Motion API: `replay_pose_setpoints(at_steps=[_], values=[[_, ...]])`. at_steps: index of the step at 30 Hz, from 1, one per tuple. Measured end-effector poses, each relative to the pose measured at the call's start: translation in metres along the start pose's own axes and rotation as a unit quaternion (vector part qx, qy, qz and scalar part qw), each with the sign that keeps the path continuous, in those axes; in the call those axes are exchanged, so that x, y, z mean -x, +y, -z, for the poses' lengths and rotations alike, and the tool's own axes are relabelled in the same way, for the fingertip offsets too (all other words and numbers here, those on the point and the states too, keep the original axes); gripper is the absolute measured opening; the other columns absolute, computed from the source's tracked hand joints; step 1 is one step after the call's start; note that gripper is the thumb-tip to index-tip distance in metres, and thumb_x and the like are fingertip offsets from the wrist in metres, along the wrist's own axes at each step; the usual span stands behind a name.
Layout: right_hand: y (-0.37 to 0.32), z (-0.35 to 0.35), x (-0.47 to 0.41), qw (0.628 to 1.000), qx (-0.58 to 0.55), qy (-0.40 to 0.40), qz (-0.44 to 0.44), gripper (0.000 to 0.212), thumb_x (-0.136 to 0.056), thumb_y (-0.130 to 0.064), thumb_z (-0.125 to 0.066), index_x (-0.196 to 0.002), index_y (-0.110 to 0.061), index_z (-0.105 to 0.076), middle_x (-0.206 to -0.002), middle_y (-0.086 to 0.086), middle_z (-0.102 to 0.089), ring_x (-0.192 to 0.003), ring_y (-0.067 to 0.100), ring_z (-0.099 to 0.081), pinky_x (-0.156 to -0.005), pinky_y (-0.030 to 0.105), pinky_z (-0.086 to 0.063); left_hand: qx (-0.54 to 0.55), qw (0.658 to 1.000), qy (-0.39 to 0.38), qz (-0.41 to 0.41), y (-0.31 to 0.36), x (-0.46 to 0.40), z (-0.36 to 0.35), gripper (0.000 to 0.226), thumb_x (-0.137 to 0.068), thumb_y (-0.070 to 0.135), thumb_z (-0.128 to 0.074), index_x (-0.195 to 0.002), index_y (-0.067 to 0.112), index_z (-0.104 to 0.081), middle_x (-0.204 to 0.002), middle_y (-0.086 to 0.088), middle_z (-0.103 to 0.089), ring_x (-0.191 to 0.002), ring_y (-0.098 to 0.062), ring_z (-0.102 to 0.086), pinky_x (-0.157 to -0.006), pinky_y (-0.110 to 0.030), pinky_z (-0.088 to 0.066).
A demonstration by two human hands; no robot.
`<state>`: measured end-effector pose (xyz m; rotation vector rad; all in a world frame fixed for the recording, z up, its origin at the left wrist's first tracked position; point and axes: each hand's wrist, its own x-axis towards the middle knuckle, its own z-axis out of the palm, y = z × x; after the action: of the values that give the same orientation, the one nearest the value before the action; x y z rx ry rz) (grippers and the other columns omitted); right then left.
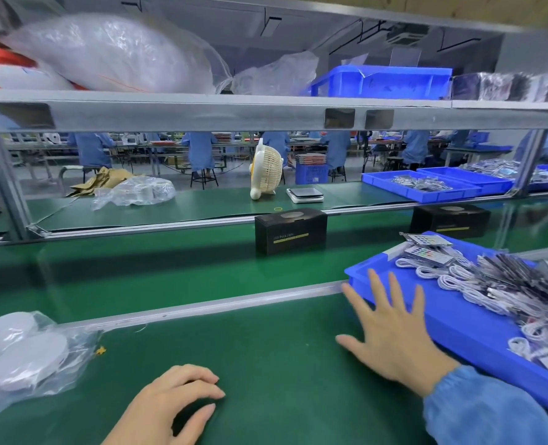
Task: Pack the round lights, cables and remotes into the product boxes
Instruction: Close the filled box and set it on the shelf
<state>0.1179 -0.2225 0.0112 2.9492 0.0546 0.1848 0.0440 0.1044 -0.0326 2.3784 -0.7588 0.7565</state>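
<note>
Round lights [25, 358], white discs bundled in a clear plastic bag, lie at the near left edge of the green work mat [266, 364], well apart from both hands. White coiled cables [452, 281] and small remotes [426, 252] with coloured buttons are heaped in a blue tray [394, 277] on the right side of the bench; more remotes in shiny sleeves are piled toward its far right, though the blur there makes single pieces hard to separate. A black product box [290, 232] stands closed on the green conveyor belt [138, 271] beyond a metal rail, and a second black box [449, 221] stands further right on the same belt, behind the tray.

The right hand [391, 332], in a blue sleeve, is spread flat with straight fingers, its fingertips over the near left corner of the tray; whether they touch the rim I cannot tell. It grasps nothing. The left hand [173, 403] rests on the mat near the bottom edge, fingers loosely curled under and holding nothing.

Across the belt, on a farther green table, sit a cream desk fan [266, 170], a small scale [305, 194], a crumpled clear bag and further blue trays [433, 184] with wrapped parts. A shelf overhead carries large plastic bags and a blue crate [381, 80].
</note>
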Motion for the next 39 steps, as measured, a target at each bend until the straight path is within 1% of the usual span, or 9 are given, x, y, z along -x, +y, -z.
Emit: replay_pose_setpoints(at_steps=[4,8,14,17,20,26,31,35,39], values=[[0.042,0.003,0.008,0.991,0.04,-0.059,-0.111,0.072,-0.098,-0.051,-0.036,-0.152,-0.042,0.012,-0.141,0.006,-0.036,-0.12,0.03,-0.048,-0.086,0.044,-0.042,0.013,0.999,-0.03,0.017,0.004,-0.001,0.004,0.021,-0.079,0.047,-0.057,-0.076,0.038,-0.075,-0.091,0.03,-0.064,-0.08,0.014,-0.061,-0.067,-0.012,-0.053],[0.045,0.005,0.017,0.987,0.093,-0.038,-0.125,0.077,-0.1,-0.012,-0.031,-0.148,-0.047,0.019,-0.1,0.003,-0.038,-0.082,0.021,-0.046,-0.071,0.031,-0.034,0.025,0.998,-0.035,0.037,0.007,0.0,0.006,0.028,-0.081,0.056,-0.055,-0.076,0.038,-0.075,-0.091,0.029,-0.066,-0.084,0.013,-0.061,-0.073,-0.008,-0.049],[0.018,0.006,0.002,0.986,0.09,-0.069,-0.123,0.078,-0.099,-0.012,-0.035,-0.15,-0.042,0.016,-0.078,0.009,-0.029,-0.088,0.021,-0.048,-0.068,0.029,-0.034,0.025,0.993,-0.056,0.102,0.018,0.0,0.01,0.015,-0.078,0.043,-0.061,-0.077,0.041,-0.075,-0.1,0.031,-0.066,-0.091,0.012,-0.061,-0.081,-0.002,-0.041],[0.008,0.018,-0.017,0.982,0.033,-0.149,-0.11,0.086,-0.096,-0.011,-0.044,-0.152,-0.039,0.014,-0.105,0.011,-0.049,-0.098,0.026,-0.054,-0.068,0.033,-0.037,0.025,0.986,-0.096,0.132,0.016,0.004,0.013,0.024,-0.082,0.014,-0.077,-0.081,0.037,-0.077,-0.106,0.031,-0.064,-0.098,0.01,-0.06,-0.082,-0.007,-0.042],[-0.002,0.031,-0.023,0.98,-0.019,-0.184,-0.068,0.088,-0.093,-0.009,-0.047,-0.154,-0.032,0.011,-0.144,0.006,-0.04,-0.118,0.033,-0.053,-0.075,0.042,-0.045,0.023,0.983,-0.117,0.137,0.02,0.003,0.016,0.032,-0.08,0.007,-0.078,-0.082,0.039,-0.076,-0.107,0.032,-0.064,-0.099,0.009,-0.06,-0.083,-0.008,-0.042],[0.011,0.043,-0.002,0.979,-0.085,-0.185,-0.022,0.072,-0.09,-0.016,-0.043,-0.154,-0.031,-0.013,-0.137,0.009,-0.044,-0.088,0.033,-0.052,-0.074,0.04,-0.048,0.049,0.987,-0.091,0.124,0.016,0.001,0.012,0.027,-0.078,0.017,-0.075,-0.075,0.045,-0.075,-0.102,0.032,-0.065,-0.094,0.011,-0.06,-0.084,0.0,-0.037],[0.032,0.056,0.048,0.989,-0.064,-0.135,0.019,0.06,-0.1,-0.056,-0.031,-0.152,-0.031,-0.018,-0.137,0.012,-0.047,-0.118,0.037,-0.052,-0.092,0.042,-0.04,0.058,0.985,-0.099,0.126,0.007,0.004,0.008,0.043,-0.075,0.005,-0.081,-0.075,0.047,-0.074,-0.099,0.03,-0.068,-0.093,0.01,-0.061,-0.079,-0.007,-0.042],[0.085,0.069,0.121,0.992,-0.014,-0.125,-0.002,0.06,-0.096,-0.06,-0.032,-0.15,-0.04,-0.017,-0.136,0.006,-0.044,-0.125,0.031,-0.047,-0.101,0.049,-0.04,0.062,0.989,-0.078,0.112,0.009,0.002,0.009,0.018,-0.079,0.035,-0.069,-0.084,0.052,-0.07,-0.101,0.031,-0.066,-0.095,0.013,-0.059,-0.083,0.001,-0.036],[0.128,0.043,0.187,0.979,-0.002,-0.184,-0.091,0.091,-0.073,-0.082,-0.037,-0.15,-0.047,-0.002,-0.158,-0.007,-0.007,-0.144,0.029,-0.02,-0.11,0.063,-0.019,0.062,0.989,-0.073,0.111,0.006,0.003,0.008,0.017,-0.072,0.055,-0.055,-0.081,0.054,-0.069,-0.101,0.032,-0.066,-0.094,0.015,-0.057,-0.08,0.002,-0.035]])
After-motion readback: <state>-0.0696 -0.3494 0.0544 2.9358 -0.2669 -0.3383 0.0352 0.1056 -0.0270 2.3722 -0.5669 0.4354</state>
